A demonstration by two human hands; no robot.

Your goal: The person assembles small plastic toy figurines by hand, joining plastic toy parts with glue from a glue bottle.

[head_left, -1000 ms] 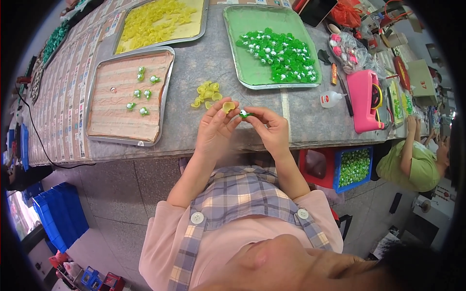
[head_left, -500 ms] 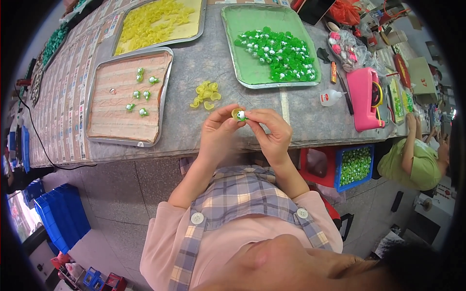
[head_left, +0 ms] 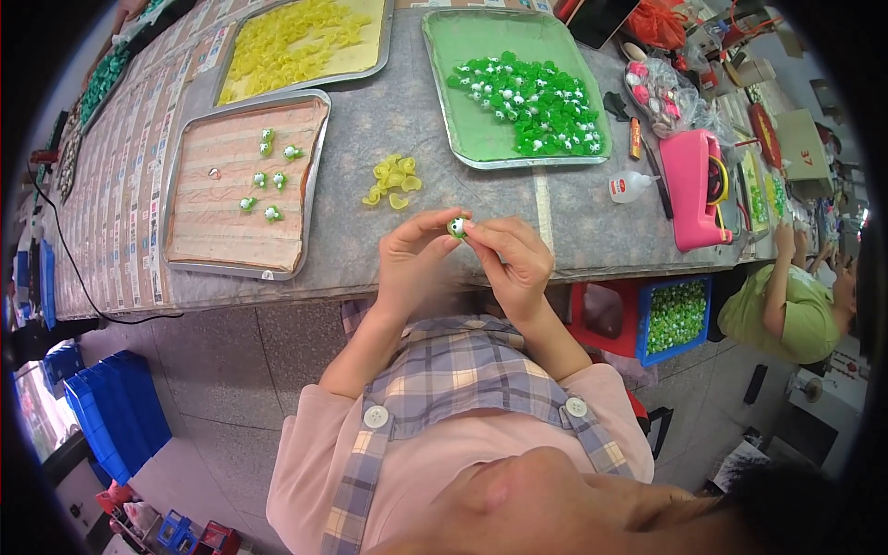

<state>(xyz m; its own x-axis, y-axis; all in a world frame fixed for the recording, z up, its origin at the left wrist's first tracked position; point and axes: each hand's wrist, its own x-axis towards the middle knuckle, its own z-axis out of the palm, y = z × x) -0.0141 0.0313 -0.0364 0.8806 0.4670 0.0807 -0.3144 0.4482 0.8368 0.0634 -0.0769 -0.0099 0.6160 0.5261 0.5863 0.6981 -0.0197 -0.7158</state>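
Note:
Close to the table's front edge, both my hands meet over a small green-and-white figure (head_left: 457, 227) with dark eye spots. My left hand (head_left: 407, 261) is closed, its thumb and fingers pinching the figure from the left. From the other side my right hand (head_left: 518, 268) pinches it too, fingertips partly covering it. Just beyond lies a loose heap of translucent yellow cups (head_left: 395, 176). A brown-lined tray (head_left: 199, 222) to the left carries several similar green-and-white figures. Farther off, a green tray (head_left: 462, 42) holds a large pile of green-and-white pieces.
A yellow tray (head_left: 367, 65) of yellow cups stands at the far left. Rightward are a small white squeeze bottle (head_left: 630, 187), an orange tube (head_left: 635, 139) and a pink tape dispenser (head_left: 686, 199). A blue bin (head_left: 710, 310) sits below the edge, near a co-worker's green sleeve (head_left: 775, 310).
The yellow cup between my left fingertips and the green-and-white piece in my right have come together. The yellow cup no longer shows separately. Both hands have shifted only slightly.

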